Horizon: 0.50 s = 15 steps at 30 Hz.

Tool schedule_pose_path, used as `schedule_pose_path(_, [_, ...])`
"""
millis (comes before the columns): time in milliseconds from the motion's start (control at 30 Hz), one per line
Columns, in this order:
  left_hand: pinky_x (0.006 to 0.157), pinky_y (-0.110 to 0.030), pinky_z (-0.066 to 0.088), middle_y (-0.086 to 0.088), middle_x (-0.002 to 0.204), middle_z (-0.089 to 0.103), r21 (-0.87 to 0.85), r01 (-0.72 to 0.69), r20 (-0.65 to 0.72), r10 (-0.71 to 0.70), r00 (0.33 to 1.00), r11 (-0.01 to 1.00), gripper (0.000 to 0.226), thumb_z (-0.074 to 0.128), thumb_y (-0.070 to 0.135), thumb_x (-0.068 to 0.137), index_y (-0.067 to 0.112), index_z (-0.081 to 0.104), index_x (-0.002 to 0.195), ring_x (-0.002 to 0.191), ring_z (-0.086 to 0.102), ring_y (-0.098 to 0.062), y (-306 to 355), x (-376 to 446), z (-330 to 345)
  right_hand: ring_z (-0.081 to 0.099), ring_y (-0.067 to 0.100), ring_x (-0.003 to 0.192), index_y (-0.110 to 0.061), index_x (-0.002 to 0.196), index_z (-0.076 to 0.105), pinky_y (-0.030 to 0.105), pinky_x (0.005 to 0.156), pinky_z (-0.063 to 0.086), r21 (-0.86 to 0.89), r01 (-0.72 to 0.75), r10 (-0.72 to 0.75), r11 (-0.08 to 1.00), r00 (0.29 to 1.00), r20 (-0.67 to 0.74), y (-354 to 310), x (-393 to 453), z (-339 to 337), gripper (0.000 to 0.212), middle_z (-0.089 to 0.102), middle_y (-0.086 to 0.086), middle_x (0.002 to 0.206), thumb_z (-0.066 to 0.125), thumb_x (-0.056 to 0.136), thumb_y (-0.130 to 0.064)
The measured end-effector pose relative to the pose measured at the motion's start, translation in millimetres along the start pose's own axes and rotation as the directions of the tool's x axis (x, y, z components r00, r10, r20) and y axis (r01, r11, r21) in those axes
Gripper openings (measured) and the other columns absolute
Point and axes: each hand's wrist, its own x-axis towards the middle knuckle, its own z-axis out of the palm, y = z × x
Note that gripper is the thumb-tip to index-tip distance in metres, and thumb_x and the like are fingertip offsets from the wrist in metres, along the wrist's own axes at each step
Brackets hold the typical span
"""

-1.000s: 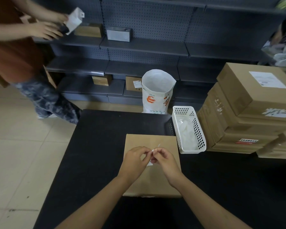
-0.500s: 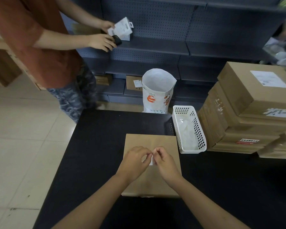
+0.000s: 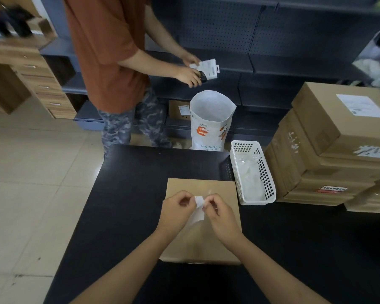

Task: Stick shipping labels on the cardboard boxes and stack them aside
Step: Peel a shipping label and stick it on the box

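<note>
Head view, looking down at my own work. Left of the flat box point(image 3: 201, 218) on the black counter point(image 3: 123, 216), a person in a rust shirt point(image 3: 105, 51) stands at the shelves, busy with a small white packet. My left hand point(image 3: 176, 210) hovers over the box with its fingers pinching one edge of a small white label point(image 3: 198, 208). My right hand point(image 3: 221, 212) pinches the other edge, so the label hangs between the two, held above the box top and not yet pressed down. It looks as if I am peeling the backing off, though I cannot tell how far that has got. Beyond the box stands an open white bag point(image 3: 211, 119). Just right of the box sits a white basket point(image 3: 253, 172), and further right a stack of boxes point(image 3: 329, 148) already bearing labels. Judging by that, several are done; this one needs sticking, smoothing and stacking aside.
</note>
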Motion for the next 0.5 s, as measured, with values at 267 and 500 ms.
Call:
schedule_pose_path(267, [0.073, -0.025, 0.052, 0.003, 0.083, 0.069, -0.188, 0.212, -0.144, -0.240, 0.960, 0.959, 0.014, 0.058, 0.019, 0.091, 0.016, 0.069, 0.082, 0.082, 0.064, -0.012, -1, 14, -4, 0.064, 0.023, 0.087, -0.009, 0.091, 0.056, 0.038, 0.087, 0.053, 0.437, -0.356, 0.433, 0.826, 0.897, -0.088, 9, 12, -5, 0.017, 0.067, 0.011, 0.093, 0.040, 0.097, -0.012])
schedule_pose_path(500, [0.071, -0.026, 0.052, -0.001, 0.083, 0.068, -0.291, 0.256, -0.198, -0.320, 0.927, 0.922, 0.012, 0.060, 0.019, 0.091, 0.014, 0.068, 0.083, 0.081, 0.063, -0.016, 1, 19, 1, 0.060, 0.029, 0.089, -0.001, 0.091, 0.053, 0.040, 0.090, 0.048, 0.925, -0.286, 0.685, 0.249, 0.728, 0.041, 17, 18, -30, 0.017, 0.062, 0.019, 0.099, 0.037, 0.097, -0.003])
